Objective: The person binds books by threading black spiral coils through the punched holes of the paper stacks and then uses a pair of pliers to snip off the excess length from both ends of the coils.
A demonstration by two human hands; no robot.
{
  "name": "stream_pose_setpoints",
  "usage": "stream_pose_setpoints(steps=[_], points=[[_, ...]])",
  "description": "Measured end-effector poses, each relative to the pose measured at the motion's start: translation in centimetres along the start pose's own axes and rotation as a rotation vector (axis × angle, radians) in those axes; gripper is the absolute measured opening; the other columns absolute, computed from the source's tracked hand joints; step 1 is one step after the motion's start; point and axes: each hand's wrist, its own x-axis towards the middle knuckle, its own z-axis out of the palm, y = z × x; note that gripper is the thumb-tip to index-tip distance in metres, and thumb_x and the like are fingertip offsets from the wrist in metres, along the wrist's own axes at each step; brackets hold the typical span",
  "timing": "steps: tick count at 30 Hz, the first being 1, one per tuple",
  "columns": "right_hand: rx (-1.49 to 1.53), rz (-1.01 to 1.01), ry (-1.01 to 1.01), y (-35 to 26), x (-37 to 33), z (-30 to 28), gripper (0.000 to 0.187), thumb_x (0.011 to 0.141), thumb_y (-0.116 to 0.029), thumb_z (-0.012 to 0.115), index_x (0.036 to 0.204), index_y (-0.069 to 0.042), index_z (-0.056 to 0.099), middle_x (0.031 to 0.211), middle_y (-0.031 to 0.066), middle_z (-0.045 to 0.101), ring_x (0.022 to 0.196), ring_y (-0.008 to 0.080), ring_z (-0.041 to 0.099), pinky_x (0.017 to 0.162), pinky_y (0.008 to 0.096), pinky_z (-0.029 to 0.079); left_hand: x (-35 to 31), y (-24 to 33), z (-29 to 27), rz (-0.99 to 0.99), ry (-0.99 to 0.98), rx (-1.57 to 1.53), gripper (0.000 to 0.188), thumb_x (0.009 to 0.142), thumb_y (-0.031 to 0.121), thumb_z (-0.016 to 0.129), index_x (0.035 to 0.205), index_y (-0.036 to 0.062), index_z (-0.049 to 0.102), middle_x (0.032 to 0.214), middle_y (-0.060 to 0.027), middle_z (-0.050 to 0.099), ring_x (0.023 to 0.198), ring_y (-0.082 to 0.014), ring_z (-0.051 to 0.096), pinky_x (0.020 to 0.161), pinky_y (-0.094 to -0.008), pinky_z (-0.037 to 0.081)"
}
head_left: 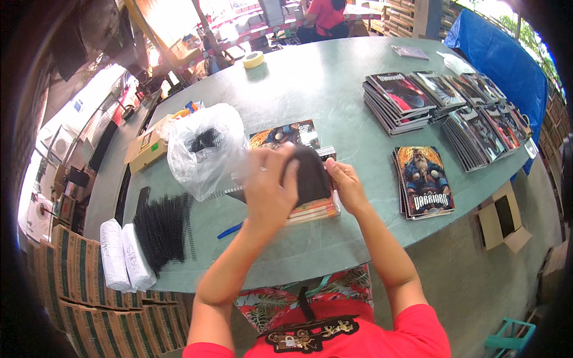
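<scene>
At the bench [322,89] | left hand [271,179] blurred over black cover [307,176], grip: I can't tell | right hand [349,185]: grip pinching cover's right edge | cover: twelve o'clock from red shirt [358,334]; black coils [164,232] at its eight, booklet stack [425,185] at three

Workshop with binding coils [161,230], stacked books [399,98]

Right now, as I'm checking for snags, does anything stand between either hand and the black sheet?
Nothing visible does: the blurred left hand overlaps the black sheet; the right hand is beside its right edge.
</scene>
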Motion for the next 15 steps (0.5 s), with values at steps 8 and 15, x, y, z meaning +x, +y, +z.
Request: stream_pose_setpoints(steps=[8,15], points=[[-0.15,-0.21,-0.004,0.9,-0.7,0.8,0.024,0.082,-0.02,0.066,0.092,0.001,0.064,0.083,0.0039,0.065,0.075,0.0075,0.057,0.069,0.0227,0.047,-10.3,1.2,-0.1,0.046,-0.511,-0.129,0.029,0.075,0.01,0.066,0.103,0.0068,0.06,0.092,-0.0141,0.05,0.078,-0.0279,0.055,0.063,-0.0348,0.048],[-0.251,-0.296,0.02,1.1,-0.4,0.0,0.018,0.08,-0.001,0.062,0.098,-0.001,0.062,0.089,0.0055,0.066,0.084,0.0097,0.058,0.077,0.026,0.048,-3.9,-0.1,-0.2,0.263,-0.228,0.158,0.033,0.074,0.015,0.067,0.105,0.0067,0.06,0.1,-0.0134,0.055,0.088,-0.0304,0.054,0.077,-0.0419,0.044]])
